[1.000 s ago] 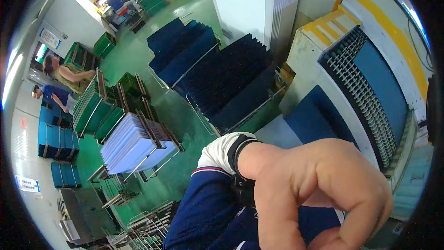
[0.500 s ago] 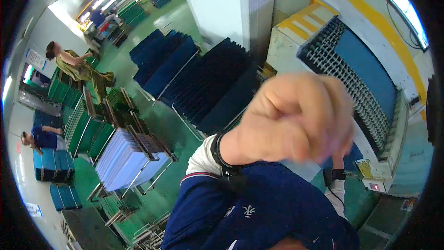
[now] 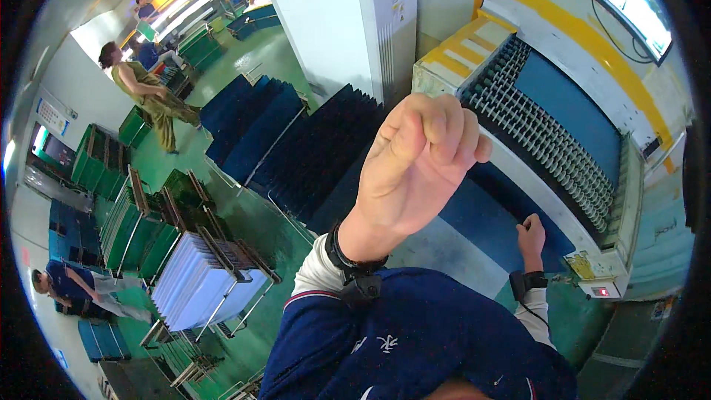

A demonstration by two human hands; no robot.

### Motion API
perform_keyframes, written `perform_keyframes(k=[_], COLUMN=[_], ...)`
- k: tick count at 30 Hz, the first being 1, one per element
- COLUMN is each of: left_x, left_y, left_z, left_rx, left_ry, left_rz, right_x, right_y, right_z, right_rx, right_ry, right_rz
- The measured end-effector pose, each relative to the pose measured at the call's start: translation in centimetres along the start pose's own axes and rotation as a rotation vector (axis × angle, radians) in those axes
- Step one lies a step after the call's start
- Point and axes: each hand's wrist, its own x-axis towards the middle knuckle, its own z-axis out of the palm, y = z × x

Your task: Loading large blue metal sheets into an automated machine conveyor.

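My left hand is raised close in front of me, palm side showing. Its fingers are curled in and the thumb is bent up against them, with nothing visible in the grip. A black band with a small dark device circles that wrist. Lower right, my right hand is closed beside a dark blue panel, which lies along the front of a roller machine. Whatever that hand may grip is too small to make out. Its wrist also wears a black band.
Racks of dark blue panels stand ahead, left of a white pillar. Nearer left is a rack of pale lilac panels. One person walks at far left; another person is at the left edge. A screen hangs upper right.
My left hand has turned from knuckles to palm and moved left and slightly up, uncovering my right hand. Two people on the left have shifted position. The view has tilted a little.
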Motion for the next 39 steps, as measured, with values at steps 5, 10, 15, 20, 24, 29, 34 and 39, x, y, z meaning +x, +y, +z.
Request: perform_keyframes(k=[5,10,15,20,24,29,34,39], left_x=[-0.3,-0.4,-1.4,-3.0,-2.9,-3.3,-2.9,-2.8], left_y=[-0.2,-1.7,-2.6,-3.1,-2.8,-2.6,-3.4,-4.1], left_z=[1.0,6.4,8.3,8.9,9.4,10.6,9.8,9.1], left_rx=[0.066,0.26,0.218,0.259,0.212,0.146,0.22,0.221], left_ry=[-0.064,-0.498,-0.55,-0.377,-0.368,-0.231,-0.284,-0.324], left_rz=[-0.02,0.263,0.465,0.469,0.494,0.581,0.784,0.94], right_x=[0.0,-0.3,-1.6,-2.3,-2.8,-2.6,-2.4,-2.8], right_y=[-0.9,0.4,0.6,-3.2,-0.9,-0.8,-0.9,0.0], right_z=[-0.6,0.1,1.8,0.7,2.0,1.8,2.0,1.9], right_rx=[-0.025,-0.058,-0.143,-0.248,-0.213,-0.264,-0.237,-0.247], right_ry=[-0.102,-0.22,-0.371,-0.396,-0.324,-0.384,-0.366,-0.35], right_rz=[0.005,-0.015,-0.057,0.014,0.009,0.025,-0.013,0.008])
